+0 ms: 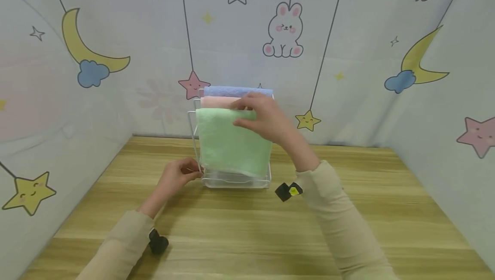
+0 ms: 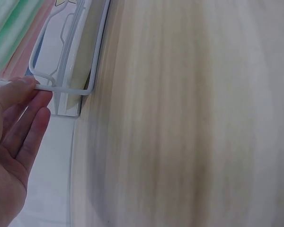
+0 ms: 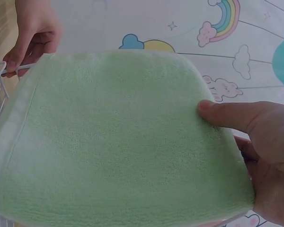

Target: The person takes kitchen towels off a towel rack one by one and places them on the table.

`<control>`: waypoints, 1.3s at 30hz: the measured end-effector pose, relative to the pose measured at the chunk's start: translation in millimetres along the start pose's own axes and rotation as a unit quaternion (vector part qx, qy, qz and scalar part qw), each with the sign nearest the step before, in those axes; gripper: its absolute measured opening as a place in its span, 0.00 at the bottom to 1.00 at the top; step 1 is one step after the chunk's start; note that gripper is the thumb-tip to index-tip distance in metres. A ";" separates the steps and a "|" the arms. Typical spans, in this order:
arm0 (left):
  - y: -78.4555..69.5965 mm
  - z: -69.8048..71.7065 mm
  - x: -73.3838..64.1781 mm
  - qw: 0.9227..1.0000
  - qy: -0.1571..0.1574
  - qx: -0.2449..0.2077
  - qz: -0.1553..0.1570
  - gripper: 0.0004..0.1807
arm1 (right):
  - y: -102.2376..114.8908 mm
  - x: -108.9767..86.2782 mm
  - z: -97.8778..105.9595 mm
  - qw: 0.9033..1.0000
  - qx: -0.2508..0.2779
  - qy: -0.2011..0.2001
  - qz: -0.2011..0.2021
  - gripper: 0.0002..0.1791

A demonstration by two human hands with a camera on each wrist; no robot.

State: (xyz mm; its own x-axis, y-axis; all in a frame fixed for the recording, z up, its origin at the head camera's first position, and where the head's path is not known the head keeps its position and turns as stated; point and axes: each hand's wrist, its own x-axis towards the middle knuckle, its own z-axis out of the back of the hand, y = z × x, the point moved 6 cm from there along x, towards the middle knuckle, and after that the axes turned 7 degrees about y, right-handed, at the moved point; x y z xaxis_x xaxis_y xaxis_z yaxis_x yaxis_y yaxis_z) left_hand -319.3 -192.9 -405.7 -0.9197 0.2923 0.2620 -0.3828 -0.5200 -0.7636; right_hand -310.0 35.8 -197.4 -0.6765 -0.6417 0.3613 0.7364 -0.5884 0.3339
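Note:
A white wire towel rack (image 1: 195, 142) stands on the table with three towels hung over its bars. A light green towel (image 1: 232, 142) hangs at the front, a pink towel (image 1: 216, 101) behind it, and a blue towel (image 1: 237, 91) at the back. My right hand (image 1: 264, 117) grips the top edge of the green towel (image 3: 118, 137), thumb on its front and fingers behind. Low on the rack's left side, my left hand (image 1: 175, 177) pinches the white wire (image 2: 61, 90) between thumb and fingers. The right hand's fingertips are partly hidden behind the green towel.
The rack's tray-like base (image 1: 236, 181) rests on the wood-grain table (image 1: 239, 232). A pale printed cloth wall (image 1: 154, 35) with moons, stars and a rabbit rises right behind the rack. Similar cloth walls border the left and right sides.

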 end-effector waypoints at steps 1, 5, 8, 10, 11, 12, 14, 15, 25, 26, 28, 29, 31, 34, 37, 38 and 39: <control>0.0 0.0 0.3 1.000 0.001 0.001 0.001 0.06 | -0.2 0.8 -0.2 1.000 -0.004 -0.002 -0.004 0.16; -0.8 0.8 1.3 1.000 0.003 0.007 0.005 0.06 | -2.2 2.8 -0.3 1.000 -0.005 -0.011 -0.020 0.15; -1.0 0.5 1.3 1.000 0.007 0.001 0.005 0.06 | -2.5 3.8 -1.1 1.000 -0.003 -0.017 -0.023 0.13; -0.9 -0.5 1.0 1.000 0.011 -0.006 0.003 0.06 | -2.4 3.8 -1.8 0.999 -0.001 -0.023 -0.023 0.11; -1.0 -0.9 0.7 1.000 0.012 -0.009 0.001 0.06 | -2.5 3.6 -2.2 0.999 0.002 -0.028 -0.023 0.10; -1.3 -1.3 0.4 1.000 0.013 -0.010 -0.002 0.06 | -2.8 3.6 -2.5 0.999 0.002 -0.033 -0.022 0.09; -1.4 -2.1 0.2 1.000 0.013 -0.011 -0.006 0.06 | -3.1 3.0 -3.0 0.999 0.011 -0.042 -0.023 0.08; -1.6 -2.2 0.1 1.000 0.013 -0.011 -0.008 0.06 | -3.2 2.8 -3.2 0.999 0.017 -0.046 -0.023 0.07; -0.8 1.2 1.0 1.000 0.003 0.005 -0.003 0.06 | -3.7 5.3 -1.9 0.994 0.045 -0.095 -0.007 0.06; -0.7 1.1 0.9 1.000 0.002 0.005 -0.004 0.06 | -3.3 5.2 -1.6 0.994 0.046 -0.100 -0.003 0.06; -1.2 0.9 1.1 1.000 -0.002 0.005 -0.006 0.06 | -2.2 5.4 0.5 0.993 0.044 -0.113 0.010 0.06; -1.4 0.7 1.4 1.000 -0.002 0.008 -0.007 0.06 | -1.3 5.1 2.0 0.992 0.045 -0.117 0.016 0.07; -1.4 0.0 2.6 1.000 -0.004 0.009 -0.009 0.06 | 0.2 5.4 6.1 0.991 0.042 -0.125 0.028 0.07; -1.3 -0.8 3.3 1.000 -0.002 0.010 -0.003 0.06 | 2.8 7.5 13.8 0.991 0.042 -0.120 0.038 0.07; -1.7 -1.1 2.3 1.000 0.001 0.013 0.003 0.06 | 7.1 12.1 25.0 0.993 0.037 -0.108 0.038 0.08; -1.9 -1.1 1.8 1.000 0.000 0.013 0.004 0.06 | 9.1 13.9 29.6 0.993 0.034 -0.104 0.037 0.08; -1.9 -1.2 1.3 1.000 0.000 0.012 0.002 0.06 | 11.1 16.0 34.7 0.994 0.028 -0.100 0.035 0.08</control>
State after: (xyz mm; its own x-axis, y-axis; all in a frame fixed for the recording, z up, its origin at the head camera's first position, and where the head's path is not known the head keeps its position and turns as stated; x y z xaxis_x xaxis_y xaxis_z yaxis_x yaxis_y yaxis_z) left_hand -319.7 -190.7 -404.7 -0.9216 0.2895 0.2584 -0.3803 -0.5407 -0.7504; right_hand -312.7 36.0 -157.7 -0.6147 -0.5655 0.5498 0.7841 -0.5139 0.3481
